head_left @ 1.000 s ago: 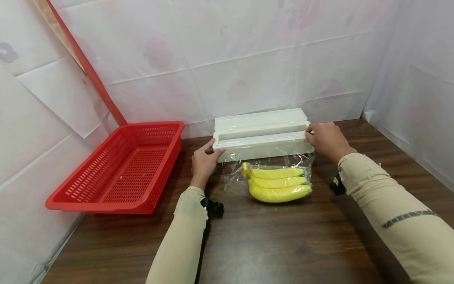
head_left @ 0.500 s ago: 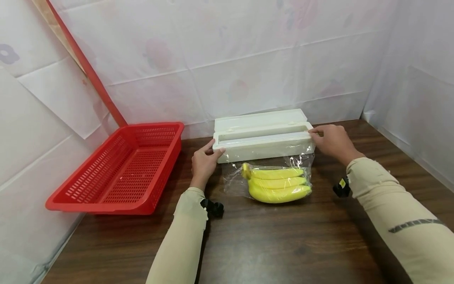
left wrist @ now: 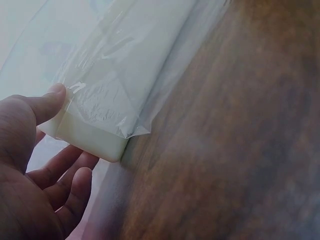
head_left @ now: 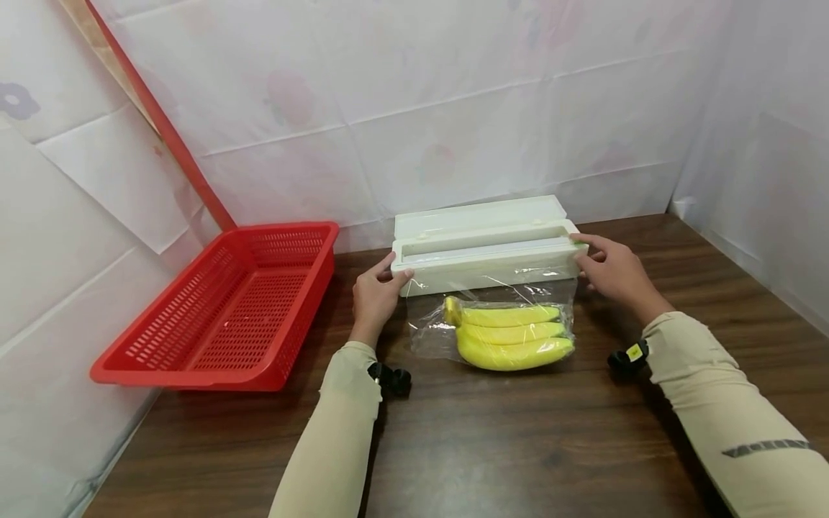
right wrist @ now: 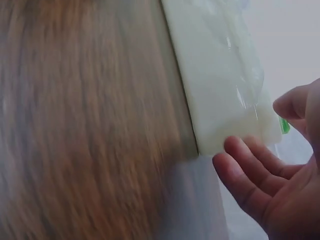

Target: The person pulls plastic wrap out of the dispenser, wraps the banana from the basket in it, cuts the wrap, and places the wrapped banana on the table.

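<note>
A white plastic-wrap dispenser (head_left: 492, 272) lies with its lid (head_left: 479, 216) folded back against the wall. My left hand (head_left: 376, 298) holds its left end, thumb on the top front edge and fingers at the end face. At the opposite end, my right hand (head_left: 615, 273) has its thumb and fingers around the corner. Beside the right thumb shows a small green piece (right wrist: 284, 125), partly hidden. Clear plastic wrap (left wrist: 107, 92) hangs over the dispenser's front onto the table. A bunch of yellow toy-like bananas (head_left: 512, 338) lies in front, with clear film around it.
To the left, a red slotted plastic basket (head_left: 278, 374) sits tilted on the dark wood table (head_left: 492, 446). White printed sheeting (head_left: 453, 108) covers the walls behind and at both sides. A red strip (head_left: 168, 137) runs up the left corner.
My right hand has moved outward from the top of the dispenser's right end to around its corner, its fingers spreading. The left hand keeps its hold; the bananas stay in place.
</note>
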`<action>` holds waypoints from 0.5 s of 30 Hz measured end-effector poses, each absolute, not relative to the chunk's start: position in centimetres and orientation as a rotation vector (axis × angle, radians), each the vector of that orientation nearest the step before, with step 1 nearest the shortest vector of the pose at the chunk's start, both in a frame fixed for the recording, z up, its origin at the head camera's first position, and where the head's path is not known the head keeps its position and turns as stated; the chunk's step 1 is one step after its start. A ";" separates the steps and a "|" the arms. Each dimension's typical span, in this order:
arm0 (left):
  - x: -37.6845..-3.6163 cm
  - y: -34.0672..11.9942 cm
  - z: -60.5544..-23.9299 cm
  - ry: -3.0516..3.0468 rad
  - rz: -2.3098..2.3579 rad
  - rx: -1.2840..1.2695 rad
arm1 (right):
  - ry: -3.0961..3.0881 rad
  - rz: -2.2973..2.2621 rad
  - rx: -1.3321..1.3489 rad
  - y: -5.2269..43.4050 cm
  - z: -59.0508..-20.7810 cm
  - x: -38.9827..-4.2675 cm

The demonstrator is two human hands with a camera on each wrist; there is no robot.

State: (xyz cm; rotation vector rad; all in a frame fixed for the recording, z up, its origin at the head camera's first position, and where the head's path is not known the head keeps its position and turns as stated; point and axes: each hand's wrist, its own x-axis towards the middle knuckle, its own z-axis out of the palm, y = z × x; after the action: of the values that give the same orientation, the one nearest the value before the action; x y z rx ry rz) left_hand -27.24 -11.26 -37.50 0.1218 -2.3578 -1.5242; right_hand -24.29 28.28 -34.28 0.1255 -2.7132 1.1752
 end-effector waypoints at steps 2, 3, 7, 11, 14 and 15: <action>-27.1 -11.3 -37.5 -2.363 -1.522 0.130 | -2.698 1.267 0.114 28.1 -34.6 -24.2; -27.0 -11.3 -37.4 -2.366 -1.524 0.130 | -2.691 1.306 0.105 28.1 -34.8 -24.2; -26.8 -11.3 -37.4 -2.383 -1.511 0.131 | -2.672 1.411 0.075 27.9 -35.3 -23.9; -26.9 -11.3 -37.5 -2.371 -1.509 0.103 | -2.653 1.478 0.076 27.7 -35.4 -23.7; -26.9 -11.7 -37.6 -2.364 -1.499 0.056 | -2.592 1.586 0.085 27.5 -35.7 -23.7; -26.9 -11.8 -37.6 -2.363 -1.493 0.042 | -2.560 1.640 0.096 27.4 -35.9 -23.7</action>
State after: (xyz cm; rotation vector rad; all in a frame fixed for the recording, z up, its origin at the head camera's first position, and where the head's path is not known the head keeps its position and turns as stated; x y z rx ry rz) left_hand -26.94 -11.81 -37.57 0.0418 -2.3627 -1.4930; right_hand -23.67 27.43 -35.90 0.0957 -2.5599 1.6397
